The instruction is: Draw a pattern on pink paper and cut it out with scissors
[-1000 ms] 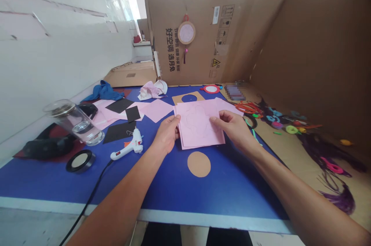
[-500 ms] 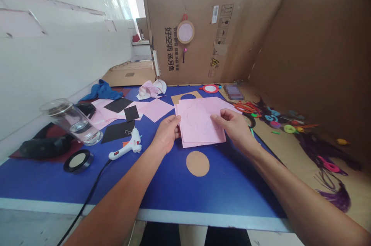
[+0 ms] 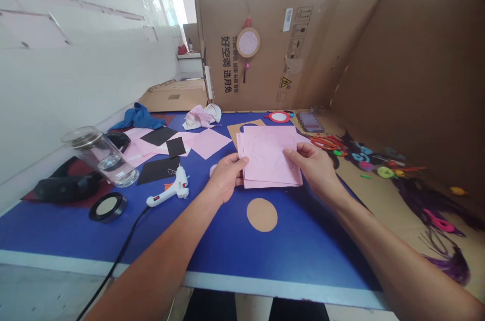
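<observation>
Square pink paper sheets (image 3: pixel 271 157), loosely stacked, are held above the blue table between my two hands. My left hand (image 3: pixel 226 175) pinches their left edge with the thumb on top. On the right edge, my right hand (image 3: pixel 312 159) grips with its thumb over the front sheet. Faint round line markings show on that sheet. A brown cardboard disc (image 3: pixel 262 215) lies flat on the table just below the papers. Behind them, partly covered, is a cardboard sheet (image 3: pixel 235 131) with a round cut-out.
A white glue gun (image 3: pixel 170 190) and a black round container (image 3: pixel 107 207) lie left, near a glass of water (image 3: pixel 113 162). Black paper (image 3: pixel 158 172) and pink paper (image 3: pixel 208 143) lie behind. Orange scissors (image 3: pixel 328 143) and purple tassels (image 3: pixel 450 265) are at right. A cardboard wall (image 3: pixel 310 58) stands behind.
The sheets have shifted against each other, with the front one now further right over those behind. Both hands keep their grip. The whole view has moved slightly.
</observation>
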The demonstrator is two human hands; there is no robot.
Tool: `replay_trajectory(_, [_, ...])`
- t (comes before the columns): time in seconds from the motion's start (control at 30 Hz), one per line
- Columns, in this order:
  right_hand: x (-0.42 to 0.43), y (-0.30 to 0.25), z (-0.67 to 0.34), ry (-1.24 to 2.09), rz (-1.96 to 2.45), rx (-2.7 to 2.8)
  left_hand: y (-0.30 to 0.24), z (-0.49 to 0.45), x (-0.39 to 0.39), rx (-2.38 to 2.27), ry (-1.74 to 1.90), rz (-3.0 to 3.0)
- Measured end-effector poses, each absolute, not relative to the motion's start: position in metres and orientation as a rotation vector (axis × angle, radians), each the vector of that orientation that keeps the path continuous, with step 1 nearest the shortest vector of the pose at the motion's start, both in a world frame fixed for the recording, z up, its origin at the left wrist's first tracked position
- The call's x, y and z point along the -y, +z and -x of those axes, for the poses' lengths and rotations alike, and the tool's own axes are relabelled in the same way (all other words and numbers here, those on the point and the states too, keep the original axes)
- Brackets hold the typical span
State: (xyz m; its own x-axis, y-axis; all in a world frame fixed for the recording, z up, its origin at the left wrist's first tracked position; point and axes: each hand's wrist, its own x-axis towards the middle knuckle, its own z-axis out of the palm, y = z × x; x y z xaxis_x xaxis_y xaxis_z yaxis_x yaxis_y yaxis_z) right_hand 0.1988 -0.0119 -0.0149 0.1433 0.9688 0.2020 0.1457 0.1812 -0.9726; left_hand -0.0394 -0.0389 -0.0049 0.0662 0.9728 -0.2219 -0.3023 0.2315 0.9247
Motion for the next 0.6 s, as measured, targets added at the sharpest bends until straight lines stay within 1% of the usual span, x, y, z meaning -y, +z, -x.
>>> replay_trajectory(0.6, [0.0085,-0.0196,-0.2018,0.873,1.224,1.271,-0.0028,0.0412,0.0398,-1.11,1.177,-0.848])
